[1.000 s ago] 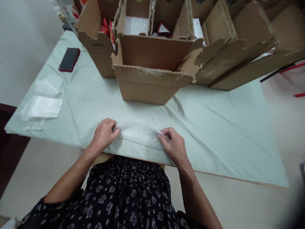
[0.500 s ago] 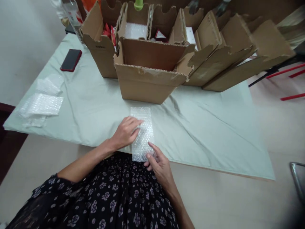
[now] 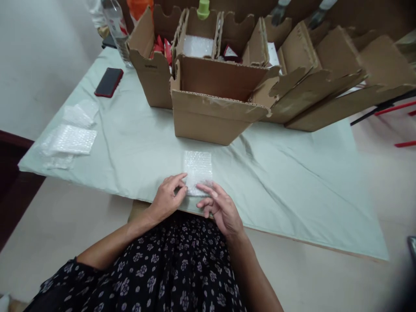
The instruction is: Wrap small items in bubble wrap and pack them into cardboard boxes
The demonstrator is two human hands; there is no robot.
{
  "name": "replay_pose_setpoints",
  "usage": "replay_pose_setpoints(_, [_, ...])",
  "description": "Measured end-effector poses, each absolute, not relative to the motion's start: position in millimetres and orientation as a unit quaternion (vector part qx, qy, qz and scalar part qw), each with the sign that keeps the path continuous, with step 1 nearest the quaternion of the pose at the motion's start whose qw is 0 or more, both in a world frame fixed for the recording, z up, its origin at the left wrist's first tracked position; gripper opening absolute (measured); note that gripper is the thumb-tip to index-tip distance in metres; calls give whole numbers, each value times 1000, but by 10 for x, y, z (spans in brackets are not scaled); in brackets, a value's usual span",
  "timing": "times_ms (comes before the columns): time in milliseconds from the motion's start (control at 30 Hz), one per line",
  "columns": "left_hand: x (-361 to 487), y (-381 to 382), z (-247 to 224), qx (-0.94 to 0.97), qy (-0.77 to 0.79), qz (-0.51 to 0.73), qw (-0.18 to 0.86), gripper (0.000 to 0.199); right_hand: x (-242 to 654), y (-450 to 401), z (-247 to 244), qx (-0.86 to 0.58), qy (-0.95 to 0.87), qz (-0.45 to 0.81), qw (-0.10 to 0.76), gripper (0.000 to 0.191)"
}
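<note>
A bubble wrap sheet [image 3: 199, 167], folded into a short rectangle, lies flat near the table's front edge. My left hand [image 3: 169, 193] is at its lower left side, with index finger and thumb apart and their tips at the wrap's edge. Over its lower right part reaches my right hand [image 3: 221, 206], fingers stretched and spread, the index fingertip resting on the wrap near the fold. Neither hand grips the wrap.
An open cardboard box [image 3: 208, 117] stands just beyond the wrap, before a row of cardboard bins [image 3: 152, 84] holding packets and wrap. To the left are more bubble wrap pieces [image 3: 76, 138] and a phone [image 3: 109, 82]. A plastic bottle [image 3: 116, 28] stands behind the phone.
The bubble wrap has gone from a long strip hanging over the table edge to a shorter folded piece lying on the table. My left hand has moved down along its side.
</note>
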State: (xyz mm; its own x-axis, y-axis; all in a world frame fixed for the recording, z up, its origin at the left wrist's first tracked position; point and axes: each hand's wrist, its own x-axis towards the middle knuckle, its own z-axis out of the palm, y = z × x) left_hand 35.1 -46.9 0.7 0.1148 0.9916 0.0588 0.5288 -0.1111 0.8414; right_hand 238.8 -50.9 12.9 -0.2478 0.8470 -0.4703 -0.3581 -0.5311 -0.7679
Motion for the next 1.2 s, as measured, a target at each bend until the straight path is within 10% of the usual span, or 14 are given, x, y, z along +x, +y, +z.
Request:
replay_pose_setpoints(267, [457,-507,-29,741,584,291,155,38,2410,-558,82,-505,-366,687,372,88])
replay_pose_setpoints(567, [401,-488,5,775,569,249,116,21,2523,-555,14,-489,-830,155,219,37])
replay_pose_setpoints(1200, [348,-317,3,711,628,266,169,24,2433,-373,122,-464,-837,78,280,20])
